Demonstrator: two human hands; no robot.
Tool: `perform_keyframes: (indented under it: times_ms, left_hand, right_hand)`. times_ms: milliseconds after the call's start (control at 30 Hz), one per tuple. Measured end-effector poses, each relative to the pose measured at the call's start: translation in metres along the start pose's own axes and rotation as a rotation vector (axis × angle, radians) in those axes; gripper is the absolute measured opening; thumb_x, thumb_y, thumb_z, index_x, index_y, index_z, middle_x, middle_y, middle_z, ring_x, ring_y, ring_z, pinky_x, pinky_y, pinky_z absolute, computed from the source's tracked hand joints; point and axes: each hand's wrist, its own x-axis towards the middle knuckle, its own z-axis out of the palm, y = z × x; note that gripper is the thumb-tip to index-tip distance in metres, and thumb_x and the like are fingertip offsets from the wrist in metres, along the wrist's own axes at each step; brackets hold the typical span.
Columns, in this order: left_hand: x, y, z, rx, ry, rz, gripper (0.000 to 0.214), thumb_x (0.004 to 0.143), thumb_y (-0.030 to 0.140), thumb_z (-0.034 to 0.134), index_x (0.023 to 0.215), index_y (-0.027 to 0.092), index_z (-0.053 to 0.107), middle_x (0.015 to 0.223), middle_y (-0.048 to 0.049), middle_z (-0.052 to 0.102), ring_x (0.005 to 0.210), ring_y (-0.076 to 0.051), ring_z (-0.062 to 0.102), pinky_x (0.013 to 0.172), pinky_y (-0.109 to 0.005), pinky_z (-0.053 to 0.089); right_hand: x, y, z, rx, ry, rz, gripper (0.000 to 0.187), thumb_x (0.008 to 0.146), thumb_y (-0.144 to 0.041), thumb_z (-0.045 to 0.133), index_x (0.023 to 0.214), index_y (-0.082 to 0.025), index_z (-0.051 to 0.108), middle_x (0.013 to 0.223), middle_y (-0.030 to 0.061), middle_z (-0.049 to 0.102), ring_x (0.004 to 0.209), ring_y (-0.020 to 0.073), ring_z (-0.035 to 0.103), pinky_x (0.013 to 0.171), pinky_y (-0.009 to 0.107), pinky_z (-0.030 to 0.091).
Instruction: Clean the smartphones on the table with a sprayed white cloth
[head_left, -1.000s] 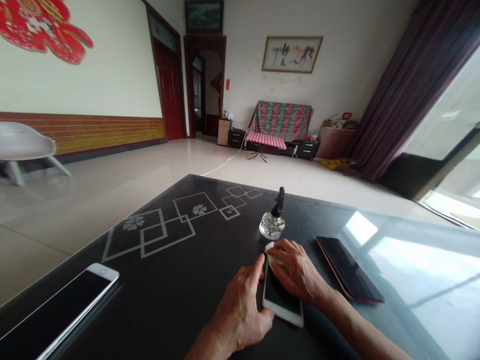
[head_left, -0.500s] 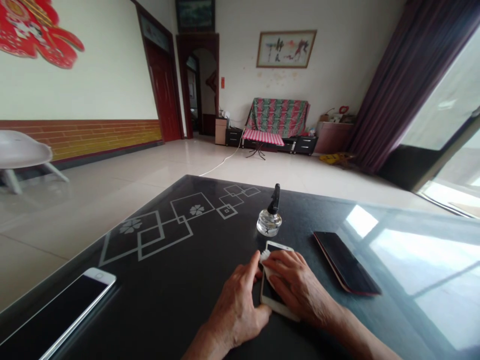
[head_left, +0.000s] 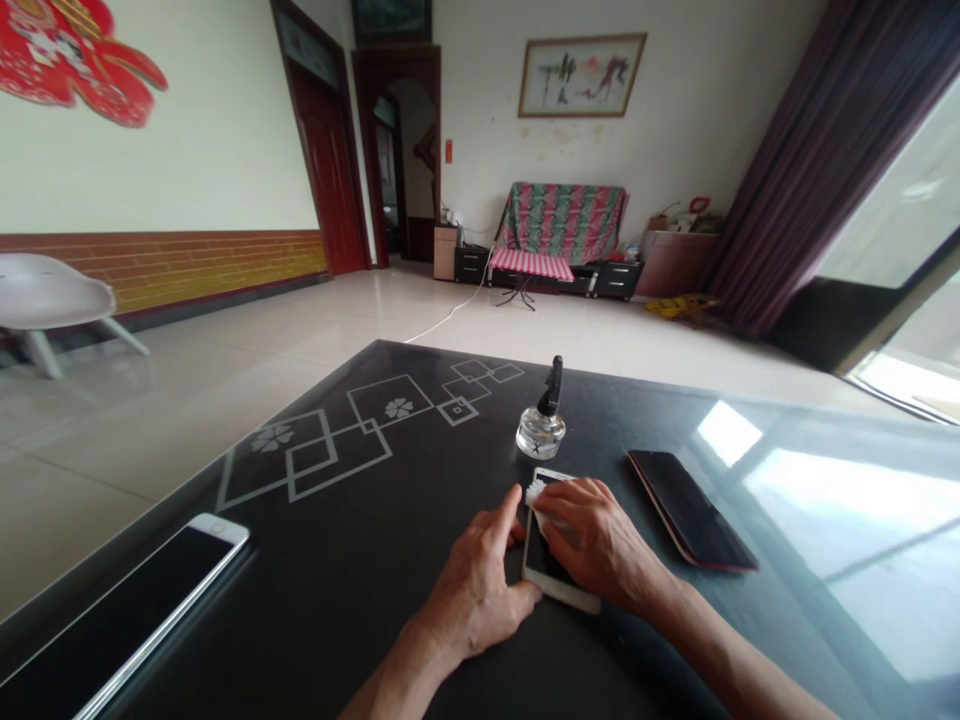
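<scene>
A white smartphone (head_left: 541, 562) lies face up on the dark table, partly covered by both hands. My left hand (head_left: 480, 580) rests at its left edge, thumb by the lower corner and curled fingers against the side, holding it. My right hand (head_left: 604, 540) is closed on a crumpled white tissue (head_left: 535, 492) and presses it to the upper part of the screen. Most of the tissue is hidden under the fingers. Just beyond the phone stands a clear glass spray bottle (head_left: 540, 433) with a black nozzle, upright and untouched.
To the right lies a dark phone with a reddish edge (head_left: 694, 512). Another white phone (head_left: 127, 615) is at the table's left. The glossy black table (head_left: 360, 560) carries a pattern of squares. Across the floor are a white chair (head_left: 56, 293) and a striped small table (head_left: 531, 264).
The right hand has shifted slightly on the screen with the tissue, baring more of the phone's lower screen. The left hand stays at the phone's edge. The camera view has tilted down slightly.
</scene>
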Motion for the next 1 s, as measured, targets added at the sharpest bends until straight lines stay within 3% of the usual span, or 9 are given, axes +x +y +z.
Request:
perform_keyframes:
  times_ms: [233,433,700,1000]
  left_hand:
    - [-0.002,-0.005,0.001,-0.012,0.012,0.03,0.088,0.066,0.011,0.062,0.146,0.019,0.026,0.106,-0.0061,0.062,0.099,-0.022,0.057,0.095,-0.039,0.046]
    - [-0.002,-0.003,0.004,0.062,0.06,0.063,0.087,0.064,0.009,0.058,0.145,0.016,0.028,0.103,-0.006,0.06,0.098,-0.022,0.054,0.095,-0.038,0.046]
    - [-0.002,0.001,0.004,0.054,0.051,0.044,0.087,0.064,0.012,0.059,0.145,0.016,0.028,0.104,-0.0056,0.059,0.098,-0.022,0.053,0.096,-0.038,0.045]
    - [-0.003,0.002,-0.001,0.12,0.032,0.134,0.085,0.058,0.004,0.05,0.142,0.014,0.036,0.098,-0.0061,0.058,0.094,-0.022,0.054,0.094,-0.038,0.046]
  right_hand:
    - [-0.01,-0.011,-0.007,0.183,-0.118,-0.083,0.027,0.076,-0.01,0.055,0.097,-0.023,0.065,0.099,0.0035,0.065,0.094,0.0188,0.059,0.09,0.035,0.044]
    - [-0.01,0.013,0.002,0.055,0.053,0.046,0.024,0.089,-0.024,0.049,0.107,-0.023,0.065,0.108,0.0076,0.065,0.101,0.0213,0.059,0.089,0.037,0.047]
    - [-0.008,0.044,0.009,-0.122,0.136,0.176,0.029,0.092,-0.031,0.044,0.109,-0.021,0.065,0.113,0.0099,0.064,0.104,0.0234,0.06,0.091,0.04,0.048]
    - [-0.01,0.034,0.004,-0.057,0.098,0.164,0.025,0.088,-0.029,0.048,0.102,-0.021,0.066,0.105,0.0084,0.065,0.092,0.021,0.063,0.083,0.036,0.051]
